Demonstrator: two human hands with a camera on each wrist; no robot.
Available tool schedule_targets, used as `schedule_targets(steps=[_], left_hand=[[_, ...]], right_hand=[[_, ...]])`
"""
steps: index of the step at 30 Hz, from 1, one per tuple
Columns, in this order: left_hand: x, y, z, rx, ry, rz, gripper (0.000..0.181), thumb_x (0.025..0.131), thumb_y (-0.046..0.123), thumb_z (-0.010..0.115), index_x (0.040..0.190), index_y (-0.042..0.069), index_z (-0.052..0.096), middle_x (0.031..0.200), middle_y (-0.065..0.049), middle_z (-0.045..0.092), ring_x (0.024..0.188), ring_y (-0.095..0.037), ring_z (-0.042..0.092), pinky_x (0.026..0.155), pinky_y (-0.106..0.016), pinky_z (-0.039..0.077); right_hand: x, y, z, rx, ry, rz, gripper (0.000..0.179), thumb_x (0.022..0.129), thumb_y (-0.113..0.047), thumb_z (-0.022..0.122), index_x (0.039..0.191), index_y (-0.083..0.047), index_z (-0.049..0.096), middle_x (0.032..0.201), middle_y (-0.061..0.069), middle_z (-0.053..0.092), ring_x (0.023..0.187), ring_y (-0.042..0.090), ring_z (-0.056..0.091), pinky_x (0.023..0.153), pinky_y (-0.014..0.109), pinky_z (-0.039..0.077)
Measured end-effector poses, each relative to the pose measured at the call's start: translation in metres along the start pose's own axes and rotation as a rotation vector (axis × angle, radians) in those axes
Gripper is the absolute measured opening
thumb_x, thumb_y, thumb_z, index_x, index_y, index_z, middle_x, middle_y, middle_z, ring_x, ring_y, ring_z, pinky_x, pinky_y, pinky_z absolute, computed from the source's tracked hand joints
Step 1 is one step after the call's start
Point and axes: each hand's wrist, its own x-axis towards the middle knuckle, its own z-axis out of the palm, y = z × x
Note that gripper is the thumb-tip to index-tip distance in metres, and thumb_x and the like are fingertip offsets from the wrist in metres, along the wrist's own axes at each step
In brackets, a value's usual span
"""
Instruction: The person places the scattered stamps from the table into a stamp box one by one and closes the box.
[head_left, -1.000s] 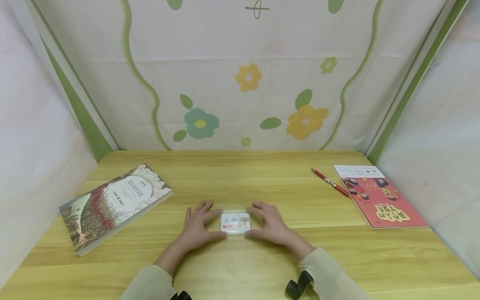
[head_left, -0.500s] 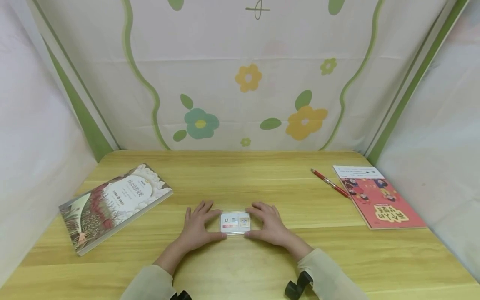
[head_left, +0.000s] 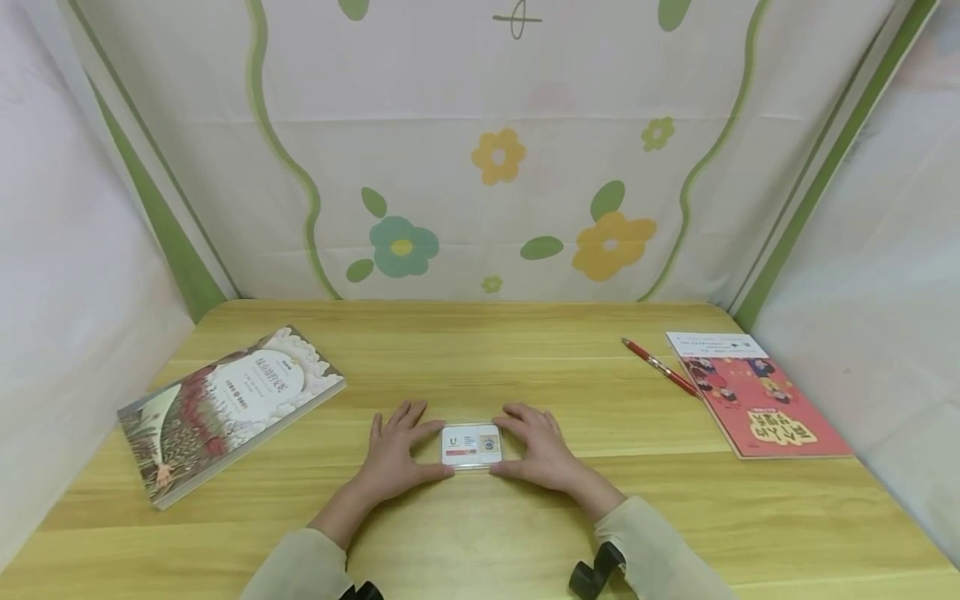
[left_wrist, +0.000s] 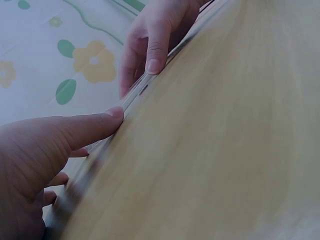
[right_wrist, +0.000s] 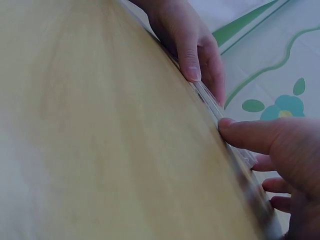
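Note:
A small flat clear plastic case point(head_left: 471, 446) with a white printed label or card lies on the wooden table, centred before me in the head view. My left hand point(head_left: 393, 458) grips its left end, thumb at the near corner and index finger at the far corner. On the right end, my right hand point(head_left: 542, 450) does the same. The left wrist view shows the thin edge of the case point(left_wrist: 134, 101) between both thumbs. From the right wrist, the case point(right_wrist: 207, 97) also appears edge-on, close to the tabletop. Its underside is hidden.
An illustrated book point(head_left: 232, 412) lies slanted at the left of the table point(head_left: 480, 358). At the right are a red booklet point(head_left: 765, 408) with a white upper strip and a red pen point(head_left: 660, 367) touching or near its edge. Printed white fabric point(head_left: 450, 100) encloses the back and sides.

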Motion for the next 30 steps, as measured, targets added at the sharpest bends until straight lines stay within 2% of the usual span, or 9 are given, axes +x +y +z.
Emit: schedule_targets(steps=[11,25,30], left_hand=[[-0.0003,0.001,-0.0041,-0.004,-0.01,-0.009,0.066,0.063,0.053,0.067,0.116,0.014,0.057,0.134,-0.015,0.031,0.124,-0.034,0.017,0.093,-0.058,-0.002],[0.0,-0.0029,-0.0018,0.01,-0.027,-0.004,0.067,0.067,0.053,0.064,0.121,0.015,0.052,0.135,-0.014,0.03,0.125,-0.034,0.015,0.093,-0.058,-0.002],[-0.0011,-0.0042,-0.002,0.019,-0.045,0.005,0.072,0.067,0.055,0.063,0.123,0.013,0.05,0.136,-0.014,0.028,0.125,-0.034,0.014,0.093,-0.058,-0.001]], right_hand=[[0.0022,-0.0014,-0.001,-0.031,0.0,0.0,0.064,0.064,-0.043,0.071,0.116,-0.008,0.055,0.126,0.014,0.04,0.116,0.031,0.032,0.095,0.05,0.015],[0.0027,-0.0024,0.0029,-0.061,0.002,0.009,0.068,0.067,-0.045,0.068,0.121,-0.008,0.05,0.128,0.013,0.039,0.118,0.031,0.03,0.095,0.053,0.011],[0.0018,-0.002,0.0016,-0.06,-0.024,0.006,0.072,0.067,-0.047,0.067,0.123,-0.007,0.047,0.129,0.013,0.037,0.118,0.031,0.029,0.095,0.054,0.011]])
